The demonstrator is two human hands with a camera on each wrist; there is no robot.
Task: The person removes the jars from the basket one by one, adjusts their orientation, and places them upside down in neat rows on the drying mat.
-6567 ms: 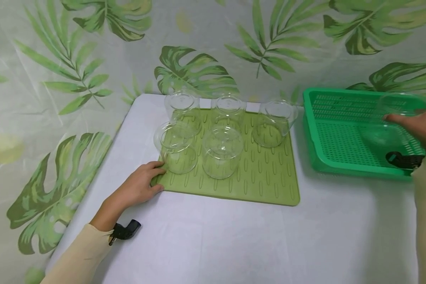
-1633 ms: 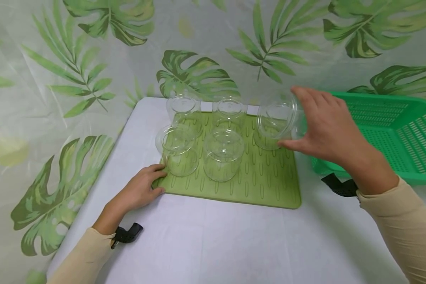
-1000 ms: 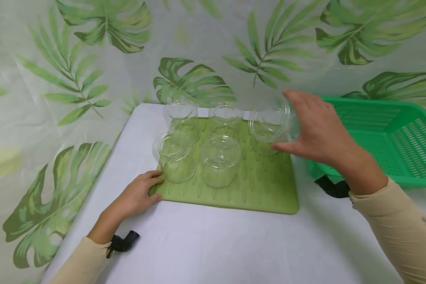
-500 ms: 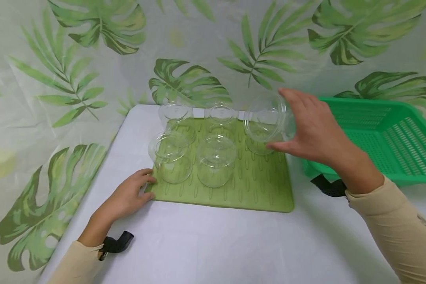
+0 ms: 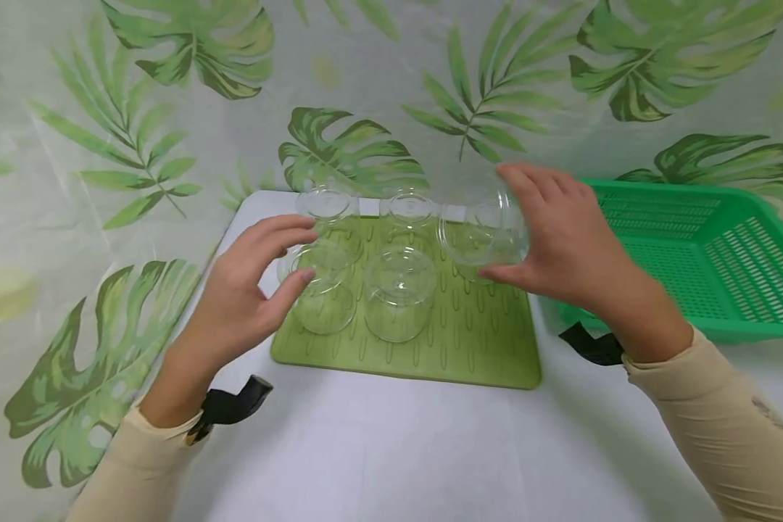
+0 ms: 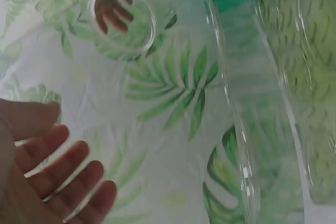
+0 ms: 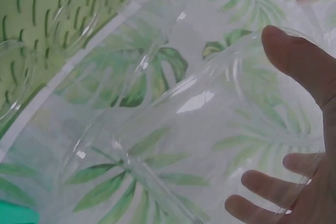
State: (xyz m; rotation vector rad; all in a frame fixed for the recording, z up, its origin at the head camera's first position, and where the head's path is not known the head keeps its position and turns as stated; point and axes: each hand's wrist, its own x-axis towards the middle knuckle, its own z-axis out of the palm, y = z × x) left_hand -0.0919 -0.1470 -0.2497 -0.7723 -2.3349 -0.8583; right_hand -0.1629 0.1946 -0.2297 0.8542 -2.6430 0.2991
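My right hand grips a clear cup around its side, thumb in front and fingers behind. The cup is tilted on its side above the back right of the green mat, overlapping another clear cup standing there. In the right wrist view the cup's wall lies between thumb and fingers. My left hand hangs in the air over the mat's left side, fingers spread and slightly bent, holding nothing. It partly covers the front left cup. A front middle cup stands beside that one.
Two more clear cups, back left and back middle, stand on the mat. A green plastic basket sits at the right. Leaf-patterned cloth rises behind the white table.
My right hand has brought the cup from the basket over to the mat, tilted it, and edged it left. My left hand has let go of the mat's corner and risen toward the cups.
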